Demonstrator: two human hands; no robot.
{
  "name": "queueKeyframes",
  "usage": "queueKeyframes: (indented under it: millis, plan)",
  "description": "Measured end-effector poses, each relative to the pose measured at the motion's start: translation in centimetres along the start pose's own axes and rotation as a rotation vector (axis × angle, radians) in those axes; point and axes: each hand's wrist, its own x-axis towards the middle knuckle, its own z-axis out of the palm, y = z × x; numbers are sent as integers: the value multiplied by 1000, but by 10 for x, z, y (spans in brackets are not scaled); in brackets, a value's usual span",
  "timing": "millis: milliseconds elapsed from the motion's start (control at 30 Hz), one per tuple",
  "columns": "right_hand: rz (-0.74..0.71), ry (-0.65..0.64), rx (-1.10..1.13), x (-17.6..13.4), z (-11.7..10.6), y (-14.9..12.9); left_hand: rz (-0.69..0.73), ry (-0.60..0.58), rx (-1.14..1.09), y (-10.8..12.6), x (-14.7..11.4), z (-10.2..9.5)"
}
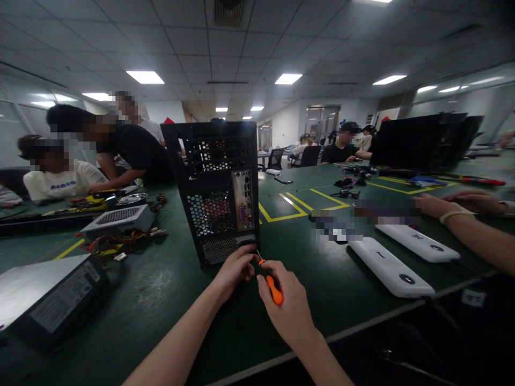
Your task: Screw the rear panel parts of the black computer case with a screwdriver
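Observation:
A black computer case (184,182) stands upright on the green table, its perforated back panel and a strip of ports (242,201) facing me. My right hand (286,295) is wrapped round the orange handle of a screwdriver (275,289). The thin shaft points up and left at the case's lower right corner; whether the tip sits in a screw cannot be made out. Close beside it, my left hand (235,271) has its fingers curled at that same corner, near the shaft. What those fingers pinch, if anything, is hidden.
On the left lie two power supply units, a near one (60,300) and a farther one (120,220) with bundled cables. White power banks (390,265) lie on the right, near another person's hands (446,206). Black monitors (414,142) stand behind. Several people work around the table.

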Motion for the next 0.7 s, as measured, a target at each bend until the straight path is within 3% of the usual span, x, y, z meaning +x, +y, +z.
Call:
queueKeyframes:
  millis: [300,533,700]
  plan:
    - [-69,22,-64,1,-1,2,9,5,15,2,-2,3]
    - [47,15,44,-2,1,4,-3,-12,33,2,-2,2]
    - [-65,44,-45,0,1,6,-13,9,38,6,-4,4]
